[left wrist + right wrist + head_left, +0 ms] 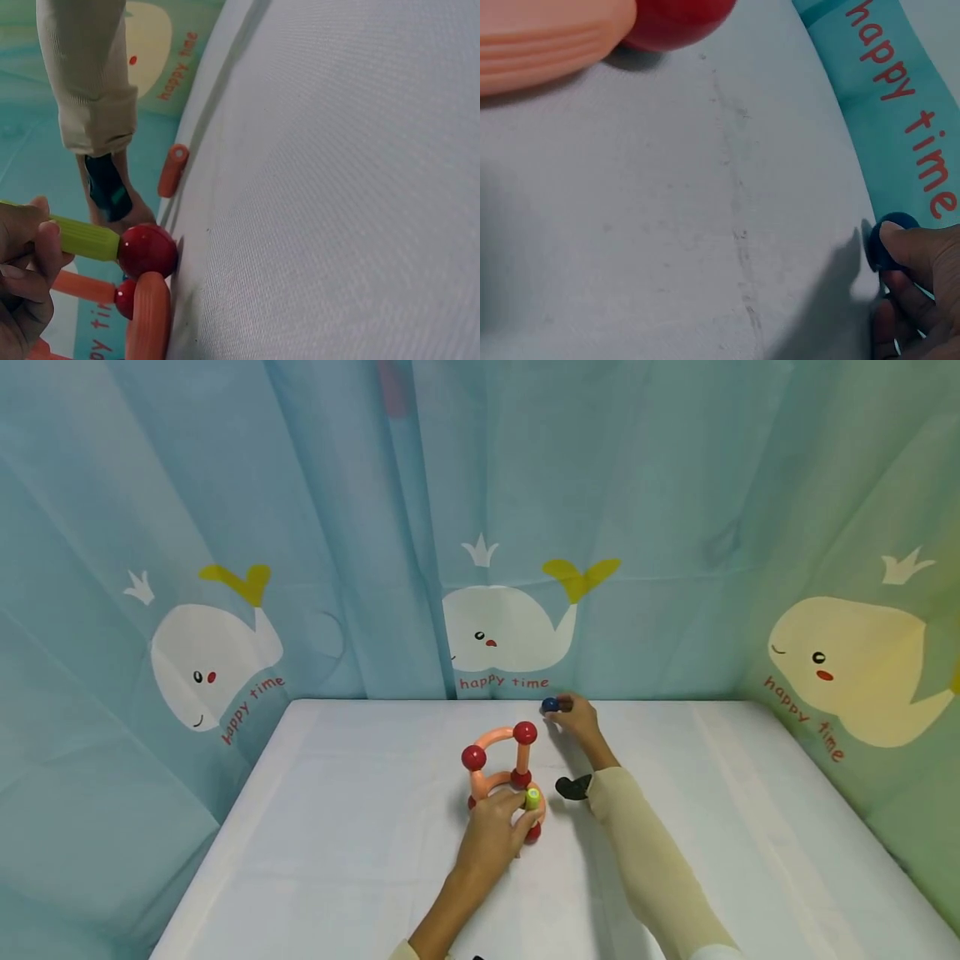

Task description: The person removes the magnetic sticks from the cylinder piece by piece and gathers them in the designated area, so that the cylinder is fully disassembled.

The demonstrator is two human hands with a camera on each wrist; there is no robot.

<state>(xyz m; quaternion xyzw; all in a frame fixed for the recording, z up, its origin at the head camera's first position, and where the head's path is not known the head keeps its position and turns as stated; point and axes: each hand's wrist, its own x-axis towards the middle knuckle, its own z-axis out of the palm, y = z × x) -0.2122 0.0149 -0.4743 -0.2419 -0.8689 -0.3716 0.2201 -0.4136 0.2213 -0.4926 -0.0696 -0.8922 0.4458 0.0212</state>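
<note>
Your left hand (495,822) holds a green rod (88,238), its fingers drawn in to a narrow pinch; the left wrist view shows the rod's lower end against a red ball (148,250). The rod belongs at the near side of a frame of orange rods and red balls (522,757), which stands on the bench (337,843). Your hand covers part of that side, so the full count of pieces cannot be confirmed.

Your right hand (579,717) pinches a dark blue ball (551,704) at the bench's far edge, your thumb covering part of it. The right wrist view cuts this hand off at the right border.

A separate orange rod (173,171) shows in the left wrist view. The dark device (109,187) at your right wrist is hard to make out.

The whale-print curtain (660,485) reads "happy time" in red 3 times in the head view. The left wrist view shows 1 legible copy and 1 partly hidden behind the frame.
</note>
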